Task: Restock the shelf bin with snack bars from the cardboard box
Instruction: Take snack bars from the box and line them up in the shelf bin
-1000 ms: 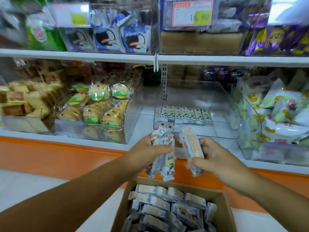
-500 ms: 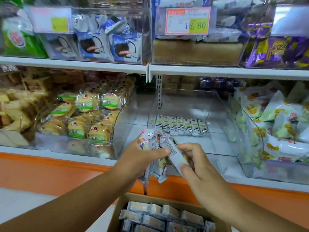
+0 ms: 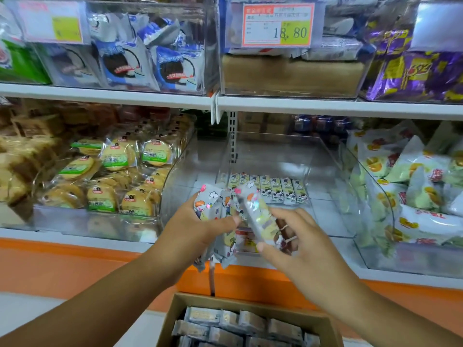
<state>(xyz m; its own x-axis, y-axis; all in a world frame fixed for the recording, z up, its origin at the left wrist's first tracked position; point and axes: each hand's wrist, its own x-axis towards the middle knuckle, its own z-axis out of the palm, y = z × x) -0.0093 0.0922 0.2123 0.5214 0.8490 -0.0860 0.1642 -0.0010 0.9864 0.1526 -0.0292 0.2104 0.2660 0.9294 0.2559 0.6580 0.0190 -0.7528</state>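
Left hand (image 3: 200,226) grips a fanned bunch of grey-and-white cartoon-printed snack bars (image 3: 213,204), fingers curled round them, just in front of the lower shelf's edge. Right hand (image 3: 298,244) pinches a single matching bar (image 3: 258,219) between thumb and fingers, tilted, its upper end against the bunch. Behind both hands stands the clear plastic shelf bin (image 3: 325,171), open at the top beneath the white upper shelf board (image 3: 325,107). One row of bars (image 3: 270,187) lies across the bin's floor, with bare floor ahead of it and behind. Clear walls part it from the round yellow cakes (image 3: 112,171) on the left and the white-and-green pouches (image 3: 413,184) on the right. Below the hands, the open brown cardboard box (image 3: 325,319) sits near the orange shelf base (image 3: 75,259), packed bars (image 3: 238,324) showing inside.
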